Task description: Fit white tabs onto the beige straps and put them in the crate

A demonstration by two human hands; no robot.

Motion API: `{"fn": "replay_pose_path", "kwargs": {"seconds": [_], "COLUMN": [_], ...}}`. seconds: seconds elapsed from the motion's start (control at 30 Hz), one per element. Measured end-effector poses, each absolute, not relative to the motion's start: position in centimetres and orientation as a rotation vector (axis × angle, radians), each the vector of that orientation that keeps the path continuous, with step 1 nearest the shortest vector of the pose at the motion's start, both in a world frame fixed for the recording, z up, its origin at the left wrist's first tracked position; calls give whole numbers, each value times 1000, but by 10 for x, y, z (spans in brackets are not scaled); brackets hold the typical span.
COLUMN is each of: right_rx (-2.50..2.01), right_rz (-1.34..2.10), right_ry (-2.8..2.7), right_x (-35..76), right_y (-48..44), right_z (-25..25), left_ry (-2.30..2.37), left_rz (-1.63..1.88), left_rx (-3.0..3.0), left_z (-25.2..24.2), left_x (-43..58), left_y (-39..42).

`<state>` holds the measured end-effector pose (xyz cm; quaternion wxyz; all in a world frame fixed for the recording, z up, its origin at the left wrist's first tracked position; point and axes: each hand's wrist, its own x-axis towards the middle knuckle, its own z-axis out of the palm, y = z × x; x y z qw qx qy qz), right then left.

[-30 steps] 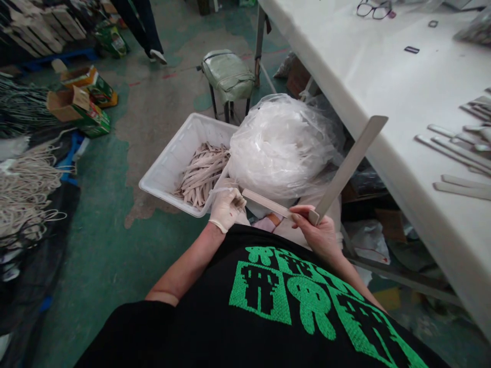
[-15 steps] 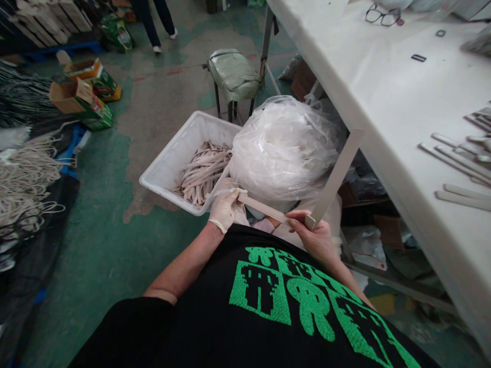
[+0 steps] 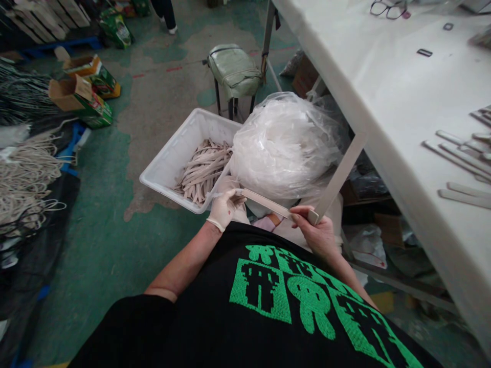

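Observation:
A flat beige strap (image 3: 266, 203) stretches between my two hands, and its long end stands up at the right beyond a squarish beige loop (image 3: 313, 217). My right hand (image 3: 320, 232) is closed around the strap at this loop. My left hand (image 3: 225, 207), in a pale thin glove, has its thumb and fingers at the strap's other end. Something clear like thin plastic shows by those fingers; its exact shape I cannot make out. Close beyond the left hand, a white plastic bin (image 3: 169, 153) holds many similar beige strips (image 3: 205, 168).
A big clear bag (image 3: 287, 148) of whitish material sits beside the bin. Behind it is a padded stool (image 3: 235, 71). The white table (image 3: 383, 87) on my right carries straps (image 3: 466, 158), small buckles (image 3: 424, 52) and glasses (image 3: 387, 9). Bundled cords (image 3: 26, 179) and cartons (image 3: 82, 99) lie left.
My left fingers have loosened a little and shifted slightly at the strap's end. The strap and right hand have barely moved. A person in the background has stepped to the right.

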<state>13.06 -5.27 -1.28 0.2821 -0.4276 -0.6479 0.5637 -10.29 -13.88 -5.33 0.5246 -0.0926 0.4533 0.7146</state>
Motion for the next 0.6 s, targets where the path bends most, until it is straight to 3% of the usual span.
{"fn": "replay_pose_path", "kwargs": {"seconds": [0.6], "right_rx": [-1101], "right_rz": [1332], "right_ry": [-1976], "right_x": [116], "right_y": [-57], "right_z": [-21], "left_ry": [1125], "left_rz": [1780], "left_rx": [120], "left_z": [-66], "left_x": [-89], "left_y": [-141]}}
